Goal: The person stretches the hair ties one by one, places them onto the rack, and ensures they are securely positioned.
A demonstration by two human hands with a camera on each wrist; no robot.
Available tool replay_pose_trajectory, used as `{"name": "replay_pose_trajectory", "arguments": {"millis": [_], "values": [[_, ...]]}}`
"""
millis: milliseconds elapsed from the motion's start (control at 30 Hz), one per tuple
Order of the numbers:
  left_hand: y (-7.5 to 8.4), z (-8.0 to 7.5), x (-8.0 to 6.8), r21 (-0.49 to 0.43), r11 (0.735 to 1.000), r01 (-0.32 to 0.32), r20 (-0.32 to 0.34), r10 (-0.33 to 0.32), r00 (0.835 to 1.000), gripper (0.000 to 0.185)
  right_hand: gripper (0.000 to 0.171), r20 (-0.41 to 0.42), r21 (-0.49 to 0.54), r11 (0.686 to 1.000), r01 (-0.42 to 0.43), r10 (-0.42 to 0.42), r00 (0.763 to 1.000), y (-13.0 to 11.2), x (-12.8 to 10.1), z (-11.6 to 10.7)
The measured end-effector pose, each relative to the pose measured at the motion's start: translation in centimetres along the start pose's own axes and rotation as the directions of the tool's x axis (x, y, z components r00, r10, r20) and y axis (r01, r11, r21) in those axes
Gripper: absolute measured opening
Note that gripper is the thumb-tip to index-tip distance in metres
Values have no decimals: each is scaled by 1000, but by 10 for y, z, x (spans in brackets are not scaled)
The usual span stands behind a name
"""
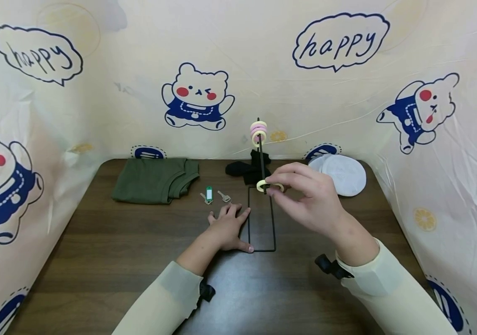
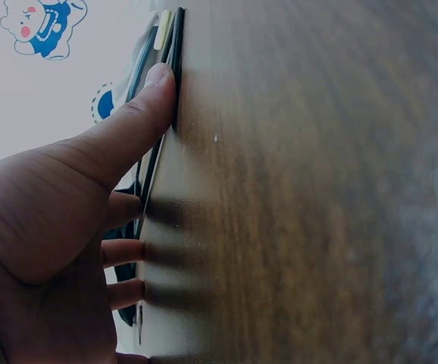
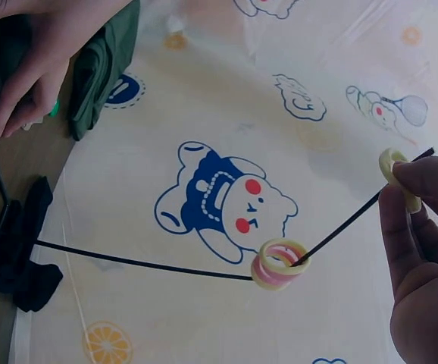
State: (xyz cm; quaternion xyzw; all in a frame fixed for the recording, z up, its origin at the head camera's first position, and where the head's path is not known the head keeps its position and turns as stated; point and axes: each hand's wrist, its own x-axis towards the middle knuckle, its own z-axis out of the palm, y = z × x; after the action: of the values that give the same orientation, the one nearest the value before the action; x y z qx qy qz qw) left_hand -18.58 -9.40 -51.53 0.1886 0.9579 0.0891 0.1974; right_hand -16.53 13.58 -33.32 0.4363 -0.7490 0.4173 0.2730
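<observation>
Cream-coloured small ring (image 1: 262, 186), pinched in your right hand (image 1: 305, 197), sits against the thin black upright rod (image 1: 260, 158) of a wire stand, low on the rod near its base. Your grip there is narrow, fingertips (image 3: 412, 178) closed on the ring. Higher on the rod hang stacked pink and cream rings (image 1: 258, 131). Your left hand (image 1: 226, 228) lies flat and relaxed on the dark wooden table (image 1: 109, 260), thumb (image 2: 139, 114) pressing the stand's black rectangular wire base (image 1: 261, 249). Behind it lie a folded olive green cloth (image 1: 155, 179), keys with a green tag (image 1: 210, 195), a black cloth (image 1: 244, 171) and white round pads (image 1: 343, 173).
</observation>
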Motion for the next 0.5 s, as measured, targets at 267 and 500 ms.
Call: {"name": "replay_pose_trajectory", "arguments": {"millis": [267, 500], "values": [[0, -1, 0, -1, 1000, 3, 1, -3, 1000, 120, 26, -48, 23, 997, -78, 79, 996, 16, 4, 8], [-1, 0, -1, -14, 1000, 2, 1, -2, 1000, 120, 29, -110, 62, 988, -141, 148, 983, 35, 9, 16]]}}
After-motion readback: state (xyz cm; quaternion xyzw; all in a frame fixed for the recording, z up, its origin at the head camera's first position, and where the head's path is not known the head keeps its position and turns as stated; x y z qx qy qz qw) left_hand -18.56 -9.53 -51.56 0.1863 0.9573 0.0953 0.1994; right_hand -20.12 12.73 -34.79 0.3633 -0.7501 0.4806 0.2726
